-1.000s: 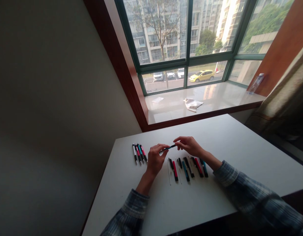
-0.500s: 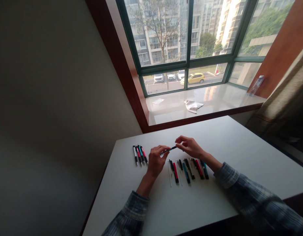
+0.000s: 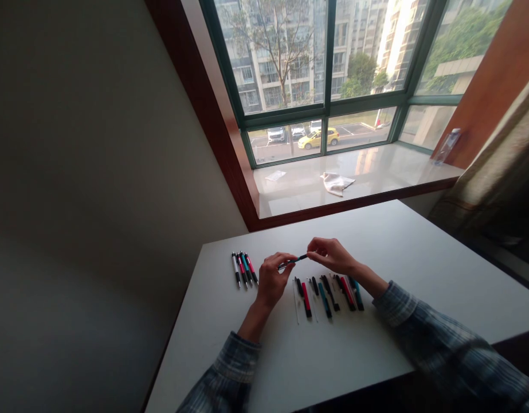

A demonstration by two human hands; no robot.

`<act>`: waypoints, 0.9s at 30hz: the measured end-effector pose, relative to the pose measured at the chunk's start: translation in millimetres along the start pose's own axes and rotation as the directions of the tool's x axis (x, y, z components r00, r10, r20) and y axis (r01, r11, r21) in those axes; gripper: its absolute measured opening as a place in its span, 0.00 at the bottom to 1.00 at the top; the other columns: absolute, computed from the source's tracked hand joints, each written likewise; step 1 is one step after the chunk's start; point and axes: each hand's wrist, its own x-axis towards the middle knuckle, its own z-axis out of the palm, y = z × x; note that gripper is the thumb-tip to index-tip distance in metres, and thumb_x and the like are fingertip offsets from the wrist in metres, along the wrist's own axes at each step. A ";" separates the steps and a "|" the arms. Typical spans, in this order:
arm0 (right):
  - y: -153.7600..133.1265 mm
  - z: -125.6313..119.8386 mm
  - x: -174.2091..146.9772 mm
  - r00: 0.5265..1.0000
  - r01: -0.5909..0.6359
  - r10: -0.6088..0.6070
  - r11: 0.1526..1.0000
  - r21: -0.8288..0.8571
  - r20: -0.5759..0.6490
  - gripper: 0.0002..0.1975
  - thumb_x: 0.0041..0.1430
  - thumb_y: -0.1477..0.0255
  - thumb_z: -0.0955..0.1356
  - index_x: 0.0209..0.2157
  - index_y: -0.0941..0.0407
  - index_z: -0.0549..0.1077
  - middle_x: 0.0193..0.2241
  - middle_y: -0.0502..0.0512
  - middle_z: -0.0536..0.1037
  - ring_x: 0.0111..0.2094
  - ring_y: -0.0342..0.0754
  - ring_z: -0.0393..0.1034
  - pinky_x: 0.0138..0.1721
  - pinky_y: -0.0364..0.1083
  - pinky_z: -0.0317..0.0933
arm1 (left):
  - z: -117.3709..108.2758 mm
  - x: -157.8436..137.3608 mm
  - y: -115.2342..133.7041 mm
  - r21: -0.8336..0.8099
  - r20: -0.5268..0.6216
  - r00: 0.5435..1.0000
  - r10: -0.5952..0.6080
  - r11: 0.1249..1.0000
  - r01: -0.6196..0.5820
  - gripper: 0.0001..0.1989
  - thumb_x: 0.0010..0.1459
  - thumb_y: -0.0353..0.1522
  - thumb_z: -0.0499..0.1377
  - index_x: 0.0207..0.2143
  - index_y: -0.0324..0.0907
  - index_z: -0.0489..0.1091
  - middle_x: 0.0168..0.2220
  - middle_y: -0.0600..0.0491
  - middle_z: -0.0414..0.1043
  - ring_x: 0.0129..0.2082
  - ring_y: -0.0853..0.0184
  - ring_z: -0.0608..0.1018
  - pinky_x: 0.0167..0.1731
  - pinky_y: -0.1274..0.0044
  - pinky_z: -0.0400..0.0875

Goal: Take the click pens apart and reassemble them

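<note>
Between my two hands a slim blue and black pen (image 3: 299,258) is held above the table, tilted up toward the right. My left hand (image 3: 273,277) is closed on its blue barrel. The fingers of my right hand (image 3: 328,254) are pinched at its black end. Just below the hands lie red barrels (image 3: 306,299), blue barrels (image 3: 325,301), black pen parts (image 3: 332,293) and thin clear refills (image 3: 296,304), roughly in a row. Left of my left hand several whole pens (image 3: 242,269) lie side by side.
The white table (image 3: 230,350) reaches to the window sill (image 3: 298,202). A crumpled cloth (image 3: 336,183) and a flat scrap (image 3: 275,176) rest on the sill, with a clear bottle (image 3: 448,147) at its right end. A curtain (image 3: 483,166) hangs at the right.
My right hand's fingers have drawn together onto the black end of the pen. My left hand stays nearly in place. Outside, a yellow car has moved left.
</note>
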 end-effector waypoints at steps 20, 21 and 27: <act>3.8 -2.8 -0.5 0.996 0.052 -0.049 0.998 -0.045 0.071 0.18 0.66 0.55 0.69 0.40 0.57 0.77 0.34 0.54 0.80 0.28 0.44 0.70 0.30 0.43 0.66 | 1.7 -1.6 -0.9 -0.047 0.001 0.999 0.049 0.998 -0.048 0.07 0.62 0.31 0.63 0.43 0.46 0.79 0.42 0.50 0.82 0.42 0.59 0.82 0.45 0.64 0.79; 3.8 -2.9 -0.6 0.996 0.064 -0.062 0.998 -0.028 0.068 0.18 0.65 0.56 0.70 0.42 0.57 0.76 0.36 0.55 0.80 0.30 0.44 0.71 0.31 0.43 0.67 | 1.5 -1.5 -0.5 -0.049 0.000 0.999 0.049 0.998 -0.049 0.07 0.63 0.31 0.63 0.43 0.46 0.79 0.42 0.50 0.82 0.42 0.59 0.82 0.45 0.64 0.79; 6.1 0.3 -1.0 0.994 0.021 -0.012 0.996 -0.091 0.108 0.25 0.69 0.54 0.64 0.28 0.58 0.77 0.22 0.51 0.75 0.22 0.42 0.66 0.27 0.43 0.60 | 2.1 -1.6 0.2 0.009 0.006 0.998 0.055 0.998 -0.055 0.06 0.62 0.30 0.64 0.42 0.46 0.80 0.42 0.50 0.82 0.44 0.57 0.82 0.50 0.60 0.76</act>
